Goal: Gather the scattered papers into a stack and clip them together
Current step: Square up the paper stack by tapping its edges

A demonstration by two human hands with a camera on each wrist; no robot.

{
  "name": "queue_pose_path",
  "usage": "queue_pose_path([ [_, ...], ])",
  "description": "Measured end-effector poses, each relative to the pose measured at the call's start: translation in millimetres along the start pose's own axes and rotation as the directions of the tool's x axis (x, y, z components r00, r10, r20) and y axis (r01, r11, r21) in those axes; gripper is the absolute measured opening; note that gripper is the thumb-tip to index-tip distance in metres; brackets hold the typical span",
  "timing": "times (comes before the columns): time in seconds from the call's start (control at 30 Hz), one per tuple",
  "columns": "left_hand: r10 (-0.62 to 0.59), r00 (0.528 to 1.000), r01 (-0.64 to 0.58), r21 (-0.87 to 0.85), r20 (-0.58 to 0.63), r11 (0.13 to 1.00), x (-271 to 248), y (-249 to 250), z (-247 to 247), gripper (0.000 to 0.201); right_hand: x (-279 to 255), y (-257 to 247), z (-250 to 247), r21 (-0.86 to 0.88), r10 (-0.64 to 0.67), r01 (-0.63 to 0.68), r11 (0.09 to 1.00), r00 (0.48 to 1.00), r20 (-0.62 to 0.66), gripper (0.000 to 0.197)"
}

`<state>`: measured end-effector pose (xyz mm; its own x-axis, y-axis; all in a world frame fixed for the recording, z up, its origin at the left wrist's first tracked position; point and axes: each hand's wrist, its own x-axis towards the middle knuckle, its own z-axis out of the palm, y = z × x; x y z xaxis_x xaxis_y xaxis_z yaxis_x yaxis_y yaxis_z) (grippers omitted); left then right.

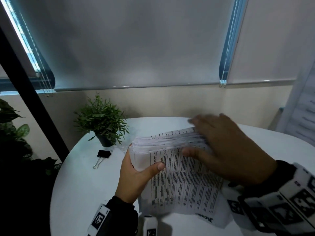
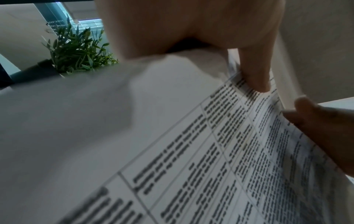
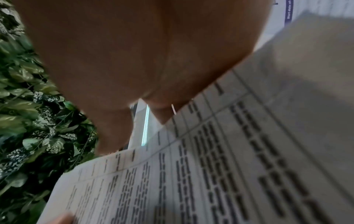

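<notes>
Left hand: it grips the left edge of the papers, thumb on top, the other fingers underneath.
Right hand: fingers nearly straight, it lies flat on the far right part of the sheets and holds nothing.
Papers: already gathered and raised above the table, but the far edges are fanned and not even.
Step in hand: squaring the pile. You should loosen the left grip a little and tap the edges level.
Binder clip: on the table, left of the pile, near the potted plant.
</notes>
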<state>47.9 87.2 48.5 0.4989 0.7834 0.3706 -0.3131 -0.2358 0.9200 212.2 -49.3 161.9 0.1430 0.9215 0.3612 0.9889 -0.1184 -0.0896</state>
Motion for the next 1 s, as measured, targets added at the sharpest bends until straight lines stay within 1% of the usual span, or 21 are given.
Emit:
queue_pose_path([
  [0.03,0.006,1.0,-0.005,0.009,-0.008,1.0,0.3,0.7,-0.4,0.095,0.6,2.7,-0.9,0.026,0.011,-0.009,1.0,0.997,-0.077,0.088],
  [0.07,0.011,1.0,-0.01,0.021,-0.01,1.0,0.2,1.1,-0.5,0.097,1.9,4.0,-1.9,0.032,0.022,-0.018,0.999,0.992,-0.126,0.083],
  [0.1,0.012,1.0,-0.012,0.03,-0.005,0.999,0.0,0.8,0.0,0.099,3.5,4.7,-3.1,0.03,0.029,-0.026,0.999,0.994,-0.106,0.079],
  [0.17,0.007,1.0,-0.007,0.029,0.002,1.0,-0.4,0.6,1.3,0.1,3.5,7.0,-1.8,0.028,0.017,-0.017,0.999,1.0,-0.023,0.07],
  [0.27,0.011,1.0,-0.011,0.017,-0.008,1.0,0.9,1.4,2.7,0.098,1.1,8.7,5.0,0.038,0.005,-0.001,0.999,0.995,-0.103,0.056],
  [0.37,0.009,1.0,-0.009,0.008,-0.005,1.0,0.4,-0.5,3.0,0.095,2.4,9.0,3.8,0.059,0.005,0.001,0.998,0.994,-0.112,0.048],
  [0.47,0.003,1.0,-0.003,0.011,-0.016,1.0,-1.5,-1.2,1.4,0.095,2.0,10.5,-0.5,0.061,0.0,0.004,0.998,0.998,-0.066,0.057],
  [0.53,-0.001,1.0,0.001,0.007,-0.02,1.0,-2.6,-1.1,2.0,0.094,-3.4,9.6,-3.4,0.058,0.006,-0.002,0.998,0.997,-0.08,0.061],
  [0.63,-0.005,1.0,0.005,0.0,-0.03,1.0,-2.4,-0.7,2.5,0.091,-12.3,5.7,0.4,-0.006,0.008,-0.009,1.0,0.996,-0.084,0.064],
  [0.77,-0.012,0.999,0.012,-0.006,-0.03,1.0,-2.5,-1.1,3.4,0.091,-14.9,6.5,2.2,-0.048,0.09,-0.091,0.995,0.995,-0.032,0.07],
  [0.83,-0.012,0.999,0.012,-0.004,-0.035,1.0,-2.3,-2.3,3.3,0.092,-13.3,6.5,-1.2,-0.087,0.097,-0.096,0.992,0.995,0.008,0.073],
  [0.87,-0.015,0.999,0.015,-0.004,-0.044,1.0,-2.1,-3.3,2.9,0.093,-11.5,5.5,-4.6,-0.078,0.092,-0.091,0.993,0.996,0.001,0.073],
  [0.97,-0.018,0.999,0.017,-0.004,-0.047,1.0,-3.2,-6.2,2.0,0.096,-2.3,-3.6,-8.9,0.024,0.08,-0.077,0.997,0.98,-0.181,0.075],
  [1.0,-0.015,0.999,0.015,-0.006,-0.044,1.0,-3.2,-6.0,2.1,0.097,1.3,-12.3,-6.9,0.025,0.079,-0.076,0.997,0.976,-0.201,0.078],
])
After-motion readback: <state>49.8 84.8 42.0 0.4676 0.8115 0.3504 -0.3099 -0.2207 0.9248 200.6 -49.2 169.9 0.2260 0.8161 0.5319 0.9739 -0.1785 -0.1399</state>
